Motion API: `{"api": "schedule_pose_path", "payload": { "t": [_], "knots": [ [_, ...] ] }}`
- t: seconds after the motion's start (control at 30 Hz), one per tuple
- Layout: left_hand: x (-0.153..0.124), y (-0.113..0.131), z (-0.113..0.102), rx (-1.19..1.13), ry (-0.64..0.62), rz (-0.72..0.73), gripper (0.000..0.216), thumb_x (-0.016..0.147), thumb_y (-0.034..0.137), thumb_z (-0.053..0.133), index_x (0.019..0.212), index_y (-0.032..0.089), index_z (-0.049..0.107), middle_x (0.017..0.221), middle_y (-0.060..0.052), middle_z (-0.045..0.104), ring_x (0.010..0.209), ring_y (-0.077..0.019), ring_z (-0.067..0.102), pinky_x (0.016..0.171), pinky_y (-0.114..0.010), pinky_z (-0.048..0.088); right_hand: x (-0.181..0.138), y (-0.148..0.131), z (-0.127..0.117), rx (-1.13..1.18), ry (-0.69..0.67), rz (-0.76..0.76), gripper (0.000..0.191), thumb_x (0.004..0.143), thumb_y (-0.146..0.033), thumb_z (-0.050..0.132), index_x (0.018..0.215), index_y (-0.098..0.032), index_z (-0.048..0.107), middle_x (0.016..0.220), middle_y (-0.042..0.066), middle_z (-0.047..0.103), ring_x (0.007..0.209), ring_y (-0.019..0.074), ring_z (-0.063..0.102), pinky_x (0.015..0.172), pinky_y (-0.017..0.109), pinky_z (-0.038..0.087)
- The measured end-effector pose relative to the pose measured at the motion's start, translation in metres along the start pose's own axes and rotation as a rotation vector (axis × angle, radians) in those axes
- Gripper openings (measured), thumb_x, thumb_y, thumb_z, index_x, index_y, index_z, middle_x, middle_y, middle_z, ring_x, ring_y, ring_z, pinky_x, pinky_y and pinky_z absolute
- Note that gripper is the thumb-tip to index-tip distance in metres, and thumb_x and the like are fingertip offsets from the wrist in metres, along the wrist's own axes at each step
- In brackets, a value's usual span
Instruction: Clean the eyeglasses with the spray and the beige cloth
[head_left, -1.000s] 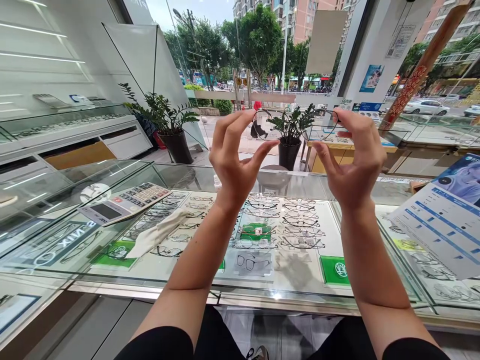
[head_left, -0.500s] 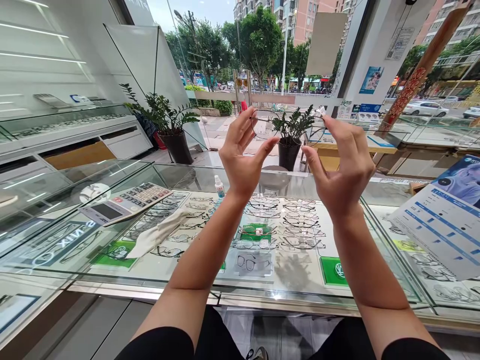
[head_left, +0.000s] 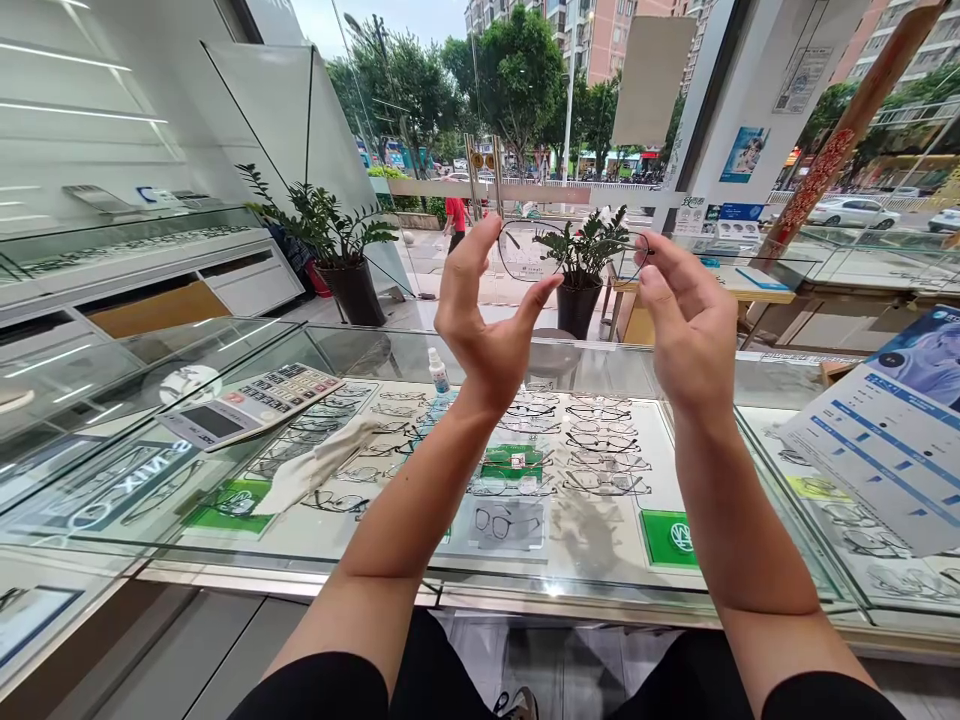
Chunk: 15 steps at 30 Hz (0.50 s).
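A pair of thin-rimmed eyeglasses (head_left: 531, 264) is held up above the counter, with its clear lenses facing the window. My left hand (head_left: 486, 310) is curved round the left lens, index fingertip at the outer rim and thumb near the lower inner rim. At the other end my right hand (head_left: 694, 330) pinches the outer edge of the right lens between thumb and fingers. The temples are hard to make out. Below, rows of spectacle frames (head_left: 600, 440) lie under the glass of the display counter (head_left: 592, 575).
On the glass top are a calculator (head_left: 251, 408), a pale cloth (head_left: 319, 467) and a small white bottle (head_left: 438, 371). A printed leaflet (head_left: 885, 440) stands at the right. Beyond the counter are two potted plants (head_left: 352, 290), and a person in red (head_left: 455, 218) is outside.
My right thumb has risen to the rim and its fingers have drawn together. My left hand has turned slightly, while the eyeglasses stay at about the same height.
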<state>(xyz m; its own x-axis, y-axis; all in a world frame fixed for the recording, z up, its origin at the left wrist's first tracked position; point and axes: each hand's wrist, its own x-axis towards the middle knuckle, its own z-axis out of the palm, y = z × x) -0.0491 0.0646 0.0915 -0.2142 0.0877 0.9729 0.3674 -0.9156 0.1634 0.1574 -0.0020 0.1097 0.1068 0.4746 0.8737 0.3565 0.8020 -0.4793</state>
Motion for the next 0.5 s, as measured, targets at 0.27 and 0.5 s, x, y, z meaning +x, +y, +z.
{"api": "schedule_pose_path", "payload": {
  "t": [0.27,0.5],
  "knots": [
    [0.000,-0.005,0.005,-0.028,0.009,0.101,0.080,0.102,0.064,0.076,0.172,0.046,0.039,0.164,-0.009,0.059,0.164,-0.0405,0.050,0.128,-0.067,0.050,0.000,-0.024,-0.002,0.076,0.093,0.033,0.032,0.112,-0.052,0.062,0.130,-0.034,0.082,0.141,0.005,0.082,0.139,0.0296,0.076,0.124,0.057,0.060],
    [0.002,0.001,0.005,-0.040,0.034,0.087,0.073,0.102,0.064,0.075,0.166,0.045,0.046,0.158,-0.008,0.062,0.157,-0.0385,0.058,0.124,-0.064,0.054,-0.001,-0.028,-0.003,0.184,0.086,0.069,0.026,0.110,-0.050,0.068,0.125,-0.033,0.083,0.134,0.005,0.084,0.133,0.0304,0.079,0.117,0.055,0.065]
  ]
}}
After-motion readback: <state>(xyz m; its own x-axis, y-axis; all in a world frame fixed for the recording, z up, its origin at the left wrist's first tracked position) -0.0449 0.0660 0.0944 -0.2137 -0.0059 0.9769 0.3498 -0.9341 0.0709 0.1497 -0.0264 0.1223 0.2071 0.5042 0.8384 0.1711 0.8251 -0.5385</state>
